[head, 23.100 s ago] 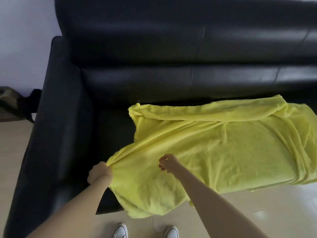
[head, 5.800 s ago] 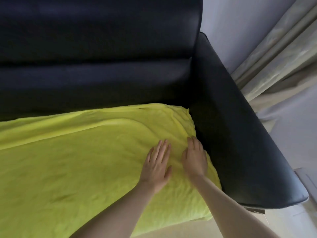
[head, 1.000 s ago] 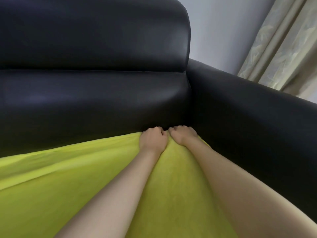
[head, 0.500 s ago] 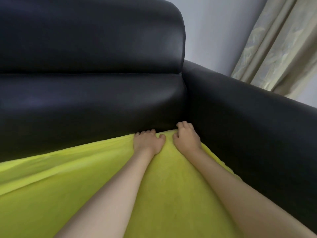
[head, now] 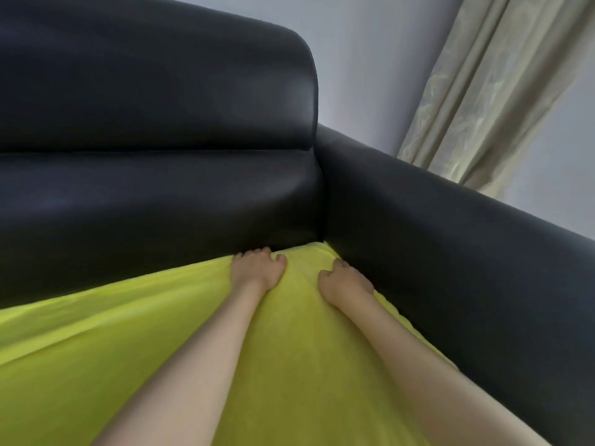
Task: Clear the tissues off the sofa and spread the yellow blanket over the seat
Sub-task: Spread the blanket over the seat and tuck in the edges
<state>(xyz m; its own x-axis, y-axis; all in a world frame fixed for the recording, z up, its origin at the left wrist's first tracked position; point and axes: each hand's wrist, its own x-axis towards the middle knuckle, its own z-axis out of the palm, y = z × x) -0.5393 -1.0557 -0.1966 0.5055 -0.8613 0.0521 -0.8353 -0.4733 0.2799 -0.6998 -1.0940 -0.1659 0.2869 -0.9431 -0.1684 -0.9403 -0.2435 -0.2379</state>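
- Both hands are down at the far corner of the seat, where the backrest meets the armrest of the black sofa.
- The yellow blanket lies spread across the seat, its far edge running along the foot of the backrest and its side edge lying against the armrest.
- Left hand sits at the back edge, fingers curled down onto the cloth right at the crease; whether they pinch a fold or only press, I cannot tell.
- Right hand is just beside the armrest, knuckles up, fingers bent under onto the blanket's side edge; its hold is hidden too.
- No tissues show anywhere in this view.
- Handling, as I read it: the blanket looks soft, limp and light, a fleecy cloth that folds wherever it is pushed and keeps no shape of its own.
- It should slide readily on the smooth leather-like seat, so a careless tug could drag the whole sheet off line.
- Best place to take it looks like the hem and the corner, pinched between thumb and fingers, then pushed into the gap.
- Flat palms suit smoothing the middle; nothing here is fragile.
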